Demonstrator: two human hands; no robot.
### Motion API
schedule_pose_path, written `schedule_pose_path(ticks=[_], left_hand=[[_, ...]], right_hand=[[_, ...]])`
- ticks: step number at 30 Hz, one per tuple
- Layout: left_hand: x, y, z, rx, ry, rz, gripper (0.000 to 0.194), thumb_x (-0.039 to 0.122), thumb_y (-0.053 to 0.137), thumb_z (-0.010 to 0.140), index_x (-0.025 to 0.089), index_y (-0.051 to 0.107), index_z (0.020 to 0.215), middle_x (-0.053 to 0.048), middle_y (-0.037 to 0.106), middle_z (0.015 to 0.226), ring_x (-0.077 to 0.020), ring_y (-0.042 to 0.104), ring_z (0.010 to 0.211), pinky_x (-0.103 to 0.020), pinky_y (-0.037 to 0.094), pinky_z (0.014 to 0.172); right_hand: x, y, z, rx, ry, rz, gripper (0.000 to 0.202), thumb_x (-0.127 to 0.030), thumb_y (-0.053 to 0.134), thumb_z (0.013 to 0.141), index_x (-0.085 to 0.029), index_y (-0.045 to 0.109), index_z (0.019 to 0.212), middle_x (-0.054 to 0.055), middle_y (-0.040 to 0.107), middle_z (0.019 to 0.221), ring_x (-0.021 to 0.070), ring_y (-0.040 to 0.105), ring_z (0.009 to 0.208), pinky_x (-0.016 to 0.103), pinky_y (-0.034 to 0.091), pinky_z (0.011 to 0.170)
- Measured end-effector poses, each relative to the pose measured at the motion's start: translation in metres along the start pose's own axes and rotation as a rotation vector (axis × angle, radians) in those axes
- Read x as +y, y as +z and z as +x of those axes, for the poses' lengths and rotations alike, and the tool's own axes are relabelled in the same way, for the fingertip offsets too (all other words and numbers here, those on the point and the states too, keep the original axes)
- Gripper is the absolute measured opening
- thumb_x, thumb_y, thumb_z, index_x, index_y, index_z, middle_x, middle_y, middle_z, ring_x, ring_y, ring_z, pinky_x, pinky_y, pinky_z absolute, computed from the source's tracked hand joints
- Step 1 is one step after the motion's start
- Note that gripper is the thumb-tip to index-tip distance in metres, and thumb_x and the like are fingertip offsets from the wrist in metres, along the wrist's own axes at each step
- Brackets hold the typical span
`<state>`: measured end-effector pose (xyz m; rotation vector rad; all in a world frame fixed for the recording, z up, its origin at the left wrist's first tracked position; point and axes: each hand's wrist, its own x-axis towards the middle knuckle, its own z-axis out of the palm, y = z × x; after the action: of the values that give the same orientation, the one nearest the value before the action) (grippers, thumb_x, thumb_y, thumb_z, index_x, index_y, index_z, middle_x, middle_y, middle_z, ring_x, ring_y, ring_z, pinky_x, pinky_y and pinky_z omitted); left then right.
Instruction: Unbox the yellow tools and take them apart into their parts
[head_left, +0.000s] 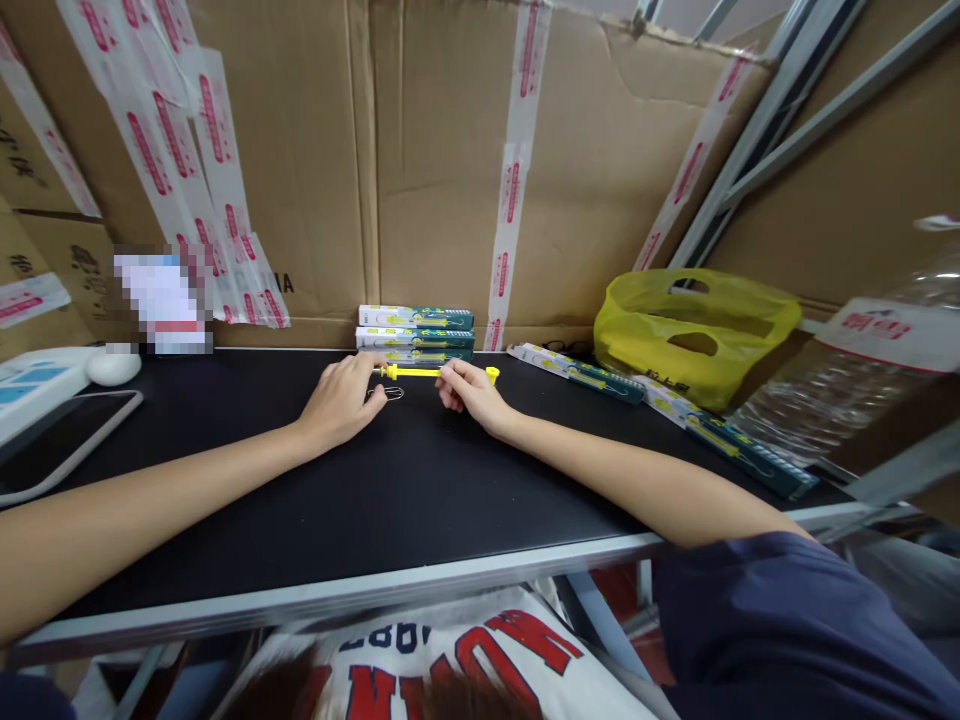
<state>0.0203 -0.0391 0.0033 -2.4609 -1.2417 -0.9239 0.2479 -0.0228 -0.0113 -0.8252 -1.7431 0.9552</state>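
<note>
A thin yellow rod-shaped tool [414, 372] lies level between my hands above the black tabletop [390, 500]. My right hand [476, 393] pinches the rod near its right part, and the yellow end cap shows just beyond the fingers. At the tool's left end is my left hand [345, 398], its fingers curved over the metal tip and the thumb held apart; whether it grips the tip is hard to see. A thin wire loop [391, 393] shows beside the left thumb. Right behind the hands, several printed slim boxes [414, 338] are stacked against the cardboard.
Two more slim boxes [577, 374] lie slanted at the right, near a yellow plastic bag [694, 330] and a large clear bottle [832, 370]. On the left are a phone [67, 440], a white rounded object [113, 366] and a pixelated screen. Tall cardboard [435, 150] stands behind.
</note>
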Motion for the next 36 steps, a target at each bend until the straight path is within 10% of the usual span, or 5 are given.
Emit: schedule_pose_path(ticks=[19,36], left_hand=[[-0.002,0.001,0.001,-0.07,0.325,0.069,0.029,0.036,0.039,0.096,0.019,0.062,0.096,-0.003,0.067,0.088,-0.0193,0.059,0.082,-0.033,0.036,0.078],[-0.001,0.001,0.002,-0.128,0.496,0.061,0.031,0.035,0.037,0.099,0.019,0.063,0.093,-0.002,0.065,0.082,-0.0154,0.058,0.075,-0.028,0.036,0.069]], right_hand=[[-0.013,0.007,-0.012,-0.284,-0.172,-0.303,0.033,-0.048,0.046,0.09,-0.018,0.051,0.078,-0.002,0.051,0.066,0.0105,0.046,0.062,0.025,0.039,0.061],[-0.017,0.009,-0.018,-0.275,-0.345,-0.486,0.016,-0.027,0.059,0.08,-0.018,0.05,0.09,-0.001,0.054,0.081,0.0112,0.049,0.067,0.024,0.041,0.062]])
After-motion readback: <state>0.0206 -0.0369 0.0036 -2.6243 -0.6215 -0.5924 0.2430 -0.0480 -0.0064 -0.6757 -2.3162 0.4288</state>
